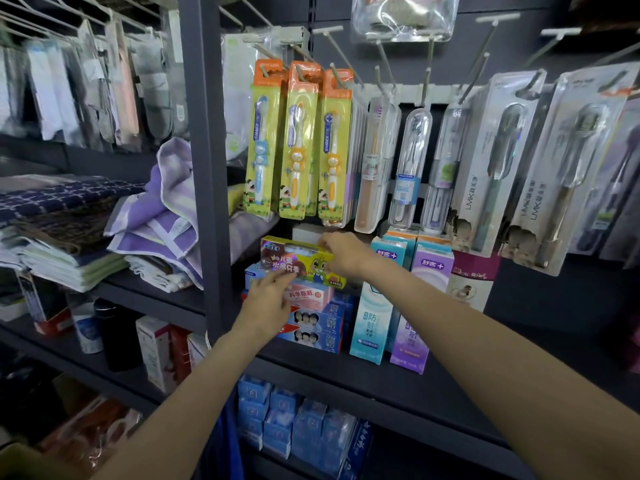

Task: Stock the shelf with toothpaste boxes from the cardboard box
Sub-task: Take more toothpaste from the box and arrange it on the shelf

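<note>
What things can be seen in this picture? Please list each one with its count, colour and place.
children's toothpaste box: one, yellow and brown, top of the flat stack, held by both hands
stacked toothpaste boxes: about four, pink and blue, lying flat under it
upright toothpaste boxes: about four, teal and purple, right of the stack
children's toothbrushes: three in front, orange and yellow packs, hanging above
clear toothbrush packs: several, hanging to the right
towels: several, purple, left shelf
blue boxes: many, lower shelf
shelf: dark grey
left hand: touches the box front
right hand: grips its top right end
</note>
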Action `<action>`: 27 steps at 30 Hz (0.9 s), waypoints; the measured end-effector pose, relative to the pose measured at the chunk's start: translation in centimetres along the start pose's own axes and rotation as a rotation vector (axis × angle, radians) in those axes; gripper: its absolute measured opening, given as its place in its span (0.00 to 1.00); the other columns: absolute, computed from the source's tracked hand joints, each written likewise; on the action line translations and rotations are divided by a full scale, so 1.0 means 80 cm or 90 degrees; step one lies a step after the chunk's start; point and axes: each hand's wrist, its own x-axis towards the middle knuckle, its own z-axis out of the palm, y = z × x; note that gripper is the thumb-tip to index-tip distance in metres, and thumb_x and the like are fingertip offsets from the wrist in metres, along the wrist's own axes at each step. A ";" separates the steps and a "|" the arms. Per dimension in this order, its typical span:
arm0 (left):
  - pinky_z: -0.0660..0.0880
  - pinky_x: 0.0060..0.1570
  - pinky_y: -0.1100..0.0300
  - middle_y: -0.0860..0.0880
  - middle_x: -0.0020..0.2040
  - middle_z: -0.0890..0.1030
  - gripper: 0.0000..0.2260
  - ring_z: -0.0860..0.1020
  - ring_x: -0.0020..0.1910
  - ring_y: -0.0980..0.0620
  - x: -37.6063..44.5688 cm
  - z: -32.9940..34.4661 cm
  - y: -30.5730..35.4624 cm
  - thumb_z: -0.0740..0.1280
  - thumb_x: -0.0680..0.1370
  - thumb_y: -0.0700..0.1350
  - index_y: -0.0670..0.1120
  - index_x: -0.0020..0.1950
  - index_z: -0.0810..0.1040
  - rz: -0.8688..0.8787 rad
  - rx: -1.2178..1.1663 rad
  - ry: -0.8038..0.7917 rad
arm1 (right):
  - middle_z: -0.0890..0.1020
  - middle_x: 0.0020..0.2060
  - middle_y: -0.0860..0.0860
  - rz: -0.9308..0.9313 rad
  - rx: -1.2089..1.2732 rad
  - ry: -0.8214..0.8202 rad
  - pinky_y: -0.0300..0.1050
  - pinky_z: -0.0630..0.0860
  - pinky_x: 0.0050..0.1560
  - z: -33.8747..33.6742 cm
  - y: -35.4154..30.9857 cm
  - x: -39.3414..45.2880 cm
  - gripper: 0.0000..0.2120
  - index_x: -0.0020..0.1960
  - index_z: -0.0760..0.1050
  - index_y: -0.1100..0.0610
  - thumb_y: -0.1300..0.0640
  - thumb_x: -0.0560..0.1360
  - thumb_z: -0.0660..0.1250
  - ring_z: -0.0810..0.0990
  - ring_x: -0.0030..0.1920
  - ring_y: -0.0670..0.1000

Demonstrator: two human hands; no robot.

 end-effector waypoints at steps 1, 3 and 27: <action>0.59 0.70 0.55 0.47 0.74 0.60 0.25 0.60 0.71 0.43 -0.002 0.004 0.001 0.59 0.77 0.35 0.49 0.73 0.63 0.000 0.031 -0.012 | 0.73 0.63 0.60 0.008 0.009 -0.001 0.50 0.74 0.59 0.004 -0.001 0.003 0.20 0.67 0.68 0.62 0.66 0.75 0.63 0.74 0.62 0.59; 0.57 0.70 0.53 0.47 0.75 0.56 0.27 0.57 0.71 0.41 -0.005 0.010 0.004 0.58 0.78 0.36 0.52 0.75 0.58 -0.003 0.094 -0.031 | 0.73 0.63 0.60 0.018 0.023 0.004 0.49 0.74 0.57 0.008 -0.002 0.008 0.20 0.67 0.67 0.61 0.67 0.75 0.62 0.74 0.61 0.59; 0.73 0.58 0.44 0.37 0.63 0.71 0.22 0.71 0.59 0.37 -0.031 0.025 0.003 0.65 0.69 0.29 0.37 0.63 0.73 0.059 0.037 0.183 | 0.67 0.67 0.59 -0.012 0.024 0.033 0.50 0.66 0.64 0.007 0.003 -0.006 0.24 0.70 0.62 0.59 0.63 0.76 0.63 0.65 0.67 0.59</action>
